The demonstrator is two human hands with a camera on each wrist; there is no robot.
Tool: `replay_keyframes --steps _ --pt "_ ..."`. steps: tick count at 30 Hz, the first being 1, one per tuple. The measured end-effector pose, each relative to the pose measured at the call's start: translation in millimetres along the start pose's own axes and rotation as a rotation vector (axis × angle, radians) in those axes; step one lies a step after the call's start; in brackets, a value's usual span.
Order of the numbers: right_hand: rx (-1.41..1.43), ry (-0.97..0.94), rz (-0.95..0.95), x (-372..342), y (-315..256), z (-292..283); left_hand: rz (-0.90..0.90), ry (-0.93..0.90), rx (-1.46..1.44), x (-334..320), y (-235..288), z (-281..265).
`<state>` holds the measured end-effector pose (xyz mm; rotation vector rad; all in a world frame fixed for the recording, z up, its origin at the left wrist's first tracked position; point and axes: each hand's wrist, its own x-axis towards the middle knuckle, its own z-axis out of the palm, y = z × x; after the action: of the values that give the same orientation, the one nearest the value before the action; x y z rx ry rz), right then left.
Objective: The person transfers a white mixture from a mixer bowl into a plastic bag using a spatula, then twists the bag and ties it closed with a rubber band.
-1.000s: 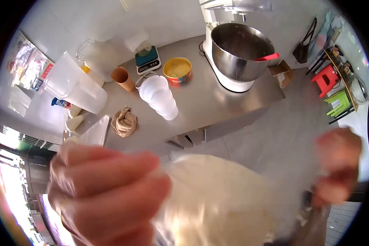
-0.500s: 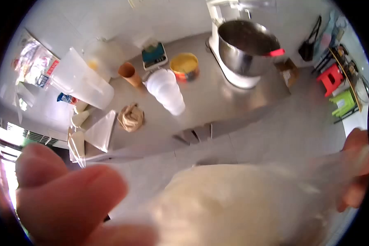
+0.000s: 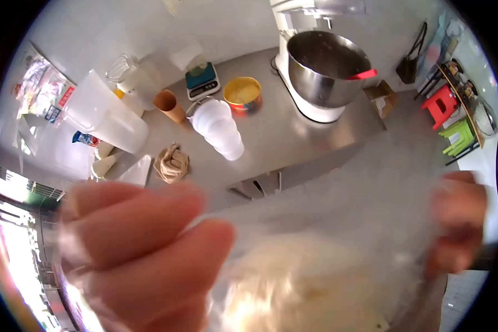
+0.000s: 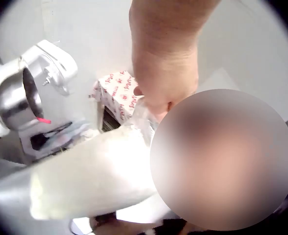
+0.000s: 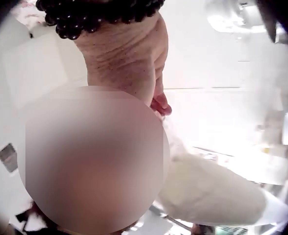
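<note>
A clear piping bag filled with pale cream hangs between both hands, low in the head view. My left hand, large and close to the camera, curls its fingers at the bag's left end. In the left wrist view its clear plastic gathers at that hand, and the filled part stretches left toward a narrow clear tip. My right hand, blurred at the right, grips the other end of the plastic. In the right wrist view the fingers of this hand pinch the film above the cream-filled part.
A steel counter lies beyond the hands. On it stand a mixer bowl with a red-handled tool, stacked white cups, a yellow-rimmed tub, a scale, a brown cup, a crumpled cloth and a clear pitcher.
The hands first spread apart with the bag raised between them. Now they are closer together again and the bag sits lower; the left fingers have curled in. The head view has shifted slightly.
</note>
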<state>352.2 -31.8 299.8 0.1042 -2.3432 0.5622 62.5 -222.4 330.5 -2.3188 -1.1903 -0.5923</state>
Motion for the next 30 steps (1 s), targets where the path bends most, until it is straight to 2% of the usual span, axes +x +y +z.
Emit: replay_keyframes --steps 3,4,6,8,10,11,13,19,21,23,26,27,29,30 --pt "0.039 -0.010 -0.047 8 3 2 0.117 0.128 0.024 -16 -10 -6" --pt "0.087 -0.005 -0.067 15 3 0 0.081 0.113 -0.048 -13 -10 -11" --pt "0.414 0.029 -0.178 38 18 -4 0.007 0.092 -0.191 -9 -9 -23" --pt "0.097 0.005 0.112 12 -7 -16 0.003 -0.042 -0.536 5 -14 -20" --pt "-0.049 -0.047 0.094 11 -7 -14 0.074 -0.117 -0.630 13 -21 -12" --pt "-0.038 -0.083 -0.077 16 4 -10 0.075 -0.131 -0.535 13 -19 -8" --pt "-0.048 -0.099 -0.237 21 14 -1 -0.013 -0.114 -0.247 8 -7 -5" --pt "-0.180 0.001 -0.115 7 3 13 -0.163 -0.074 -0.030 3 6 -6" --pt "-0.129 0.008 -0.008 -4 -7 15 -0.272 -0.072 -0.012 6 12 -10" --pt "-0.128 0.055 0.024 -3 -9 13 -0.701 -0.093 0.014 16 36 -25" --pt "-0.133 0.068 0.041 -6 -3 13 -0.058 -0.022 -0.017 11 4 -5" --pt "-0.126 0.069 0.059 -6 -4 13 -0.169 0.089 0.046 12 24 3" --pt "-0.142 0.077 0.059 -7 -6 14 -0.199 0.102 0.074 16 21 5" --pt "-0.156 0.080 0.051 -7 -3 13 -0.173 0.031 0.043 17 13 4"
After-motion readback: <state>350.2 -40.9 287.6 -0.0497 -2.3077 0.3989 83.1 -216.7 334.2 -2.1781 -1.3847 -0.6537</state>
